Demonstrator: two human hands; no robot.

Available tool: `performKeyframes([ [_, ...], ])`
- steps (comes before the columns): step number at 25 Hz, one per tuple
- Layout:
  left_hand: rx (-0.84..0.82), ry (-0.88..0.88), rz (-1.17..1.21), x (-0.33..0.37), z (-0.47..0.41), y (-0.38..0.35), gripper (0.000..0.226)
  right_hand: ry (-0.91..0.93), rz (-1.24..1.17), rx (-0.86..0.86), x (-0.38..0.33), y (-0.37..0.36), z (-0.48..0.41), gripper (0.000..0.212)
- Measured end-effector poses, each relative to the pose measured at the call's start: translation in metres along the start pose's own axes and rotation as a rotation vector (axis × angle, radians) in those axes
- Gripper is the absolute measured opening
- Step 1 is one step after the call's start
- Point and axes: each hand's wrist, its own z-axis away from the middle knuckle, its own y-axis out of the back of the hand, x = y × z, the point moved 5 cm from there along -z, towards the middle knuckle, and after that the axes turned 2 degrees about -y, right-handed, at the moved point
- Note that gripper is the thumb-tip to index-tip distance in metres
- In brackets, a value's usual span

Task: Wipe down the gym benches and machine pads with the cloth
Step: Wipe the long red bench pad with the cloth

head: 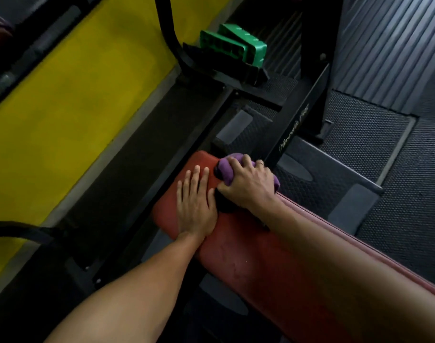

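The fingers of the right hand are curled tightly around a purple cloth, which is bunched into a small lump. A thin ring shows on one finger. The cloth is pressed on the far end of the red bench pad, at its right corner, and a little of it comes out under the outer side of the hand.

Just beside it, the left hand lies flat on the pad, with its fingers straight and slightly spread, holding nothing. The two hands are very close at the thumb side.

The pad is dull red and smooth, with a rounded end and some faint marks on its surface. A seam line runs along its right edge.

Beyond the pad end, a black frame beam with pale script lettering goes away from the person. Further back are two green blocks. A yellow strip covers the floor on the left, and a dark rubber mat lies on the right.
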Motion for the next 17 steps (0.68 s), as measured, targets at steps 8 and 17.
performKeyframes([
  [8,0.011,0.009,0.002,0.002,0.001,0.002,0.059,-0.179,-0.098,0.048,0.092,0.012,0.091,0.073],
  [17,0.019,-0.012,-0.031,0.003,0.001,-0.002,0.059,-0.147,-0.050,0.140,0.020,-0.013,0.048,0.076],
])
